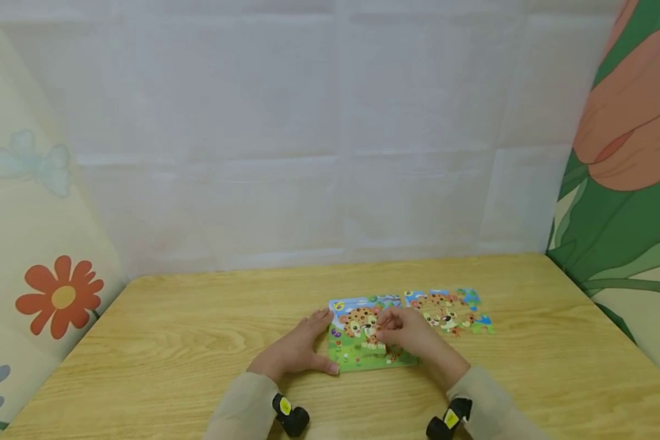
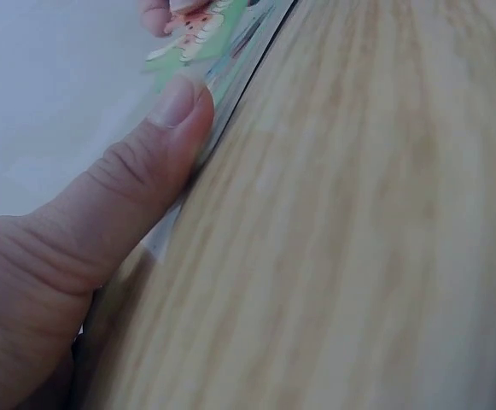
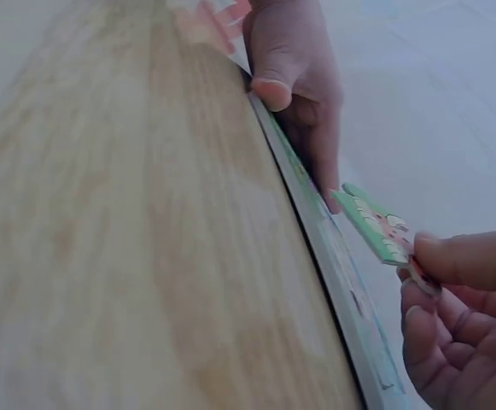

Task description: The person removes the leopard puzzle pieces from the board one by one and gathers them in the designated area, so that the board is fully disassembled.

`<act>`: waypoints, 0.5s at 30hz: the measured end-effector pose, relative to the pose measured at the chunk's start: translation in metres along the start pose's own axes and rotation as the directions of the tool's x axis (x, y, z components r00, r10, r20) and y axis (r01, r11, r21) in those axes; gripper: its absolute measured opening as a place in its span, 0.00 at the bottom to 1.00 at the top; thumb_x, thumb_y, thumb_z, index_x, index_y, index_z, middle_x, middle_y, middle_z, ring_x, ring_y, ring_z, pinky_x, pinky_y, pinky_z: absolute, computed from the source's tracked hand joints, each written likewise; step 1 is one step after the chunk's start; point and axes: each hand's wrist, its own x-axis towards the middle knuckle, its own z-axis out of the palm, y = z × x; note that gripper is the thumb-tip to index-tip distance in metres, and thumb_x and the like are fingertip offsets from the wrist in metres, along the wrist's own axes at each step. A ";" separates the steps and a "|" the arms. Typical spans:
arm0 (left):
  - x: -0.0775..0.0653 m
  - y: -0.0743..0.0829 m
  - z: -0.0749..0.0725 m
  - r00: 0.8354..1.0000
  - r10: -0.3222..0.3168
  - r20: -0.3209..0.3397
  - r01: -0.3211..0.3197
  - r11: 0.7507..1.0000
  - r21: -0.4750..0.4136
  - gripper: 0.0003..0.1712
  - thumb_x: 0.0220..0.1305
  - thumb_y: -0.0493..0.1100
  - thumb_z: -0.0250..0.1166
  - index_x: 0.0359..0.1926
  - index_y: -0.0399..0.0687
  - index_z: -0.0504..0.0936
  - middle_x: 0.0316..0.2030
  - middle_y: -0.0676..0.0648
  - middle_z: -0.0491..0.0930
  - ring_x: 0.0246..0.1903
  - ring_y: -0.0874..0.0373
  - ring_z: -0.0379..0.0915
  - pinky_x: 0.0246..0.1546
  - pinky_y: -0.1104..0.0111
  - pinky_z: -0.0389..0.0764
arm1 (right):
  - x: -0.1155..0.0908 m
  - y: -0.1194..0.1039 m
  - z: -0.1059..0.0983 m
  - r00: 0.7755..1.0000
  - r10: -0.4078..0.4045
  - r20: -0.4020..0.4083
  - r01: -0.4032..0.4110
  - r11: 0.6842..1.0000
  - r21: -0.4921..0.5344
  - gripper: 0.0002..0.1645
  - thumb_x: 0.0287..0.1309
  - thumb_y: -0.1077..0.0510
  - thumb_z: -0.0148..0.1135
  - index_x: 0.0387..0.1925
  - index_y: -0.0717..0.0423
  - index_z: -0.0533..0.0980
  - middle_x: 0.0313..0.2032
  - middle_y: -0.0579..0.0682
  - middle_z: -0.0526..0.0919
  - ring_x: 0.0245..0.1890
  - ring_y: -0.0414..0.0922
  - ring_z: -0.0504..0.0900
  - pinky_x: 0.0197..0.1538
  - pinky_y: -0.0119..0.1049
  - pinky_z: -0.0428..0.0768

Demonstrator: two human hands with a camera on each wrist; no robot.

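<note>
A jigsaw puzzle board (image 1: 357, 365) with a cartoon leopard on green grass lies flat on the table. My left hand (image 1: 297, 348) rests at its left side, fingers extended along that edge and thumb on the lower left corner. Between thumb and fingertips, my right hand (image 1: 412, 330) pinches a puzzle piece (image 3: 374, 226) with a green edge and pale paws. In the right wrist view that piece is tilted and raised above the board. The right hand hides part of the board's right side in the head view.
Right of the board lies a second leopard picture (image 1: 440, 305) of puzzle pieces, its right edge jagged. The wooden table (image 1: 198, 330) meets a white cloth backdrop (image 1: 253, 153) behind. Panels painted with flowers stand at both sides.
</note>
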 end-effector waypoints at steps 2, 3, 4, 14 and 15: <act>0.001 0.000 0.000 1.000 -0.002 -0.001 0.002 1.000 -0.001 0.64 0.38 0.59 0.74 0.70 0.38 0.49 0.72 0.41 0.44 0.70 0.42 0.35 0.69 0.48 0.41 | -0.001 -0.002 -0.003 0.999 0.027 -0.018 -0.026 0.999 0.035 0.10 0.56 0.63 0.61 0.39 0.65 0.74 0.27 0.49 0.77 0.25 0.40 0.73 0.26 0.31 0.75; 0.001 0.000 0.000 1.000 -0.004 0.000 0.004 1.000 -0.004 0.64 0.38 0.59 0.74 0.70 0.38 0.49 0.72 0.41 0.44 0.70 0.42 0.35 0.69 0.48 0.41 | -0.002 -0.003 -0.004 0.999 0.033 -0.029 -0.032 0.999 0.041 0.10 0.57 0.63 0.61 0.39 0.65 0.75 0.27 0.49 0.77 0.25 0.40 0.73 0.26 0.31 0.74; 0.001 0.001 -0.001 1.000 -0.004 0.001 0.004 1.000 -0.005 0.64 0.39 0.59 0.74 0.70 0.38 0.49 0.72 0.41 0.44 0.70 0.42 0.35 0.69 0.48 0.41 | -0.002 -0.004 -0.006 0.999 0.038 -0.039 -0.036 0.998 0.049 0.11 0.58 0.62 0.60 0.40 0.65 0.75 0.27 0.49 0.77 0.25 0.41 0.73 0.26 0.32 0.74; 0.001 0.000 -0.001 1.000 0.011 0.002 -0.011 1.000 -0.006 0.64 0.39 0.59 0.74 0.70 0.37 0.49 0.72 0.40 0.44 0.70 0.41 0.35 0.69 0.47 0.41 | -0.009 -0.002 -0.020 0.989 0.087 -0.117 -0.070 0.987 0.143 0.13 0.60 0.60 0.58 0.42 0.68 0.75 0.27 0.48 0.78 0.24 0.41 0.71 0.25 0.32 0.72; 0.001 0.000 -0.001 1.000 0.013 0.002 -0.013 1.000 -0.006 0.64 0.39 0.59 0.74 0.70 0.37 0.49 0.71 0.40 0.44 0.70 0.41 0.35 0.69 0.48 0.41 | -0.010 -0.002 -0.021 0.989 0.089 -0.122 -0.070 0.986 0.153 0.14 0.60 0.61 0.58 0.43 0.68 0.75 0.27 0.48 0.78 0.24 0.41 0.71 0.26 0.31 0.73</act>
